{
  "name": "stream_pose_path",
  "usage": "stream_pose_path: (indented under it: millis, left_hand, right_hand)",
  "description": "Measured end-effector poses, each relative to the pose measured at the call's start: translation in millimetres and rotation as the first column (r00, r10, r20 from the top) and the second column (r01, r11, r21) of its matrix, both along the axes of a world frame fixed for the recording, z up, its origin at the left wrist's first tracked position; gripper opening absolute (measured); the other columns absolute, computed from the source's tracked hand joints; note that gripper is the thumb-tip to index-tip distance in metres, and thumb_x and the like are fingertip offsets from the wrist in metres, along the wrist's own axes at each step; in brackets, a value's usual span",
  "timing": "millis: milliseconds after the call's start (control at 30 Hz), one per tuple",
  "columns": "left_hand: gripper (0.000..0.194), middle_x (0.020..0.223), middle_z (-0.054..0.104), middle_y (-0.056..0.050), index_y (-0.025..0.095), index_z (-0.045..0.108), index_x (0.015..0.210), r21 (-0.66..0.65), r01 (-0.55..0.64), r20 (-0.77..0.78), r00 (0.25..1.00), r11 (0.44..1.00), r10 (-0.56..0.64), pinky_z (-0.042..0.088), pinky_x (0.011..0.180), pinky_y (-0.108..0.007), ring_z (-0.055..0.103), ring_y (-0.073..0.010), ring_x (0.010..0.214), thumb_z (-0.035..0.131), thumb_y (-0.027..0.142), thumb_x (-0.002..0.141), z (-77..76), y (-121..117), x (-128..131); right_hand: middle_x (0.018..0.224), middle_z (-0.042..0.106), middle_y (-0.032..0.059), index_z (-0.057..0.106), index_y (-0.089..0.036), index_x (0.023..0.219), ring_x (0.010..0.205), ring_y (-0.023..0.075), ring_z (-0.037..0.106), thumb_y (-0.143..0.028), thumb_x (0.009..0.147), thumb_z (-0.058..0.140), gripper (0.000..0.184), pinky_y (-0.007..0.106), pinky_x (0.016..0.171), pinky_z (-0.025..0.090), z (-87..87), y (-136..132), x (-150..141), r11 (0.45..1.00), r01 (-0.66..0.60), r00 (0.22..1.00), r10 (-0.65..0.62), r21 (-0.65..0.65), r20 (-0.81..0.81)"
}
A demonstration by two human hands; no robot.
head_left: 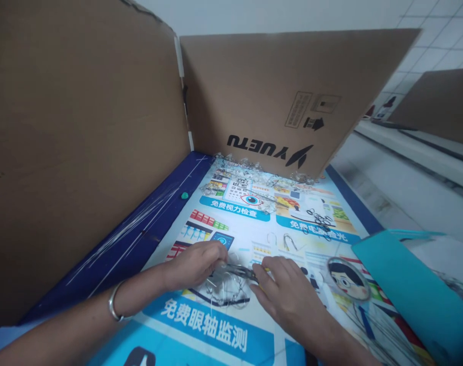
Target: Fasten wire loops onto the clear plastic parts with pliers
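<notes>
My left hand (206, 259), with a silver bangle on the wrist, is closed in a pinch at the left end of a small grey metal tool (241, 271) that looks like pliers. What lies between those fingertips is hidden. From the other side, my right hand (288, 284) has its fingers wrapped round the tool's right end. Under and around the tool, a tangle of thin clear line and wire (227, 292) rests on the printed sheet (250, 241). Just beyond the hands lie bent wire hooks (290, 241).
Cardboard panels stand at the left (82, 127) and back (261, 91). Small clear and wire pieces (246, 165) lie along the back panel, with dark loops (320, 221) nearer. Long thin strands (132, 223) lie at left. A teal box (414, 295) sits at right.
</notes>
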State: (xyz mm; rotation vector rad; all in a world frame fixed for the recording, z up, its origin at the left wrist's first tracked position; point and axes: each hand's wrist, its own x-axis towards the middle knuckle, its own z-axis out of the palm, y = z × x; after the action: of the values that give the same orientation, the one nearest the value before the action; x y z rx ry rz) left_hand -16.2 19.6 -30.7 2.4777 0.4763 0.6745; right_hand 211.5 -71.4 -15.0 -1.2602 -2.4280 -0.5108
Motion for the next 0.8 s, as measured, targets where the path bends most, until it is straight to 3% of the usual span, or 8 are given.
stream_pose_path:
  millis: [333, 800]
  left_hand:
    - [0.013, 0.082, 0.055, -0.006, 0.016, 0.045, 0.083, 0.037, 0.066, 0.088, 0.994, 0.997, -0.069, 0.045, 0.068, -0.027, 0.051, -0.0142, 0.077, 0.034, 0.010, 0.086, 1.1, 2.0, 1.4]
    - [0.014, 0.081, 0.053, -0.006, 0.016, 0.046, 0.087, -0.007, 0.053, 0.104, 0.993, 0.999, -0.052, 0.044, 0.069, -0.027, 0.049, -0.0144, 0.076, 0.033, 0.014, 0.090, 4.1, -0.8, 1.9]
  right_hand:
    - [0.084, 0.057, 0.0107, 0.057, -0.014, 0.096, 0.081, 0.0229, 0.052, -0.025, 0.088, 0.042, 0.020, 0.037, 0.070, 0.039, 2.7, -3.7, -1.2, 0.998, 0.027, 0.998, -0.030, 0.058, 0.049]
    - [0.081, 0.056, 0.0090, 0.056, -0.013, 0.097, 0.078, 0.0211, 0.051, -0.024, 0.087, 0.044, 0.019, 0.035, 0.069, 0.038, 2.3, -2.4, 0.3, 1.000, -0.006, 1.000, 0.006, 0.013, 0.015]
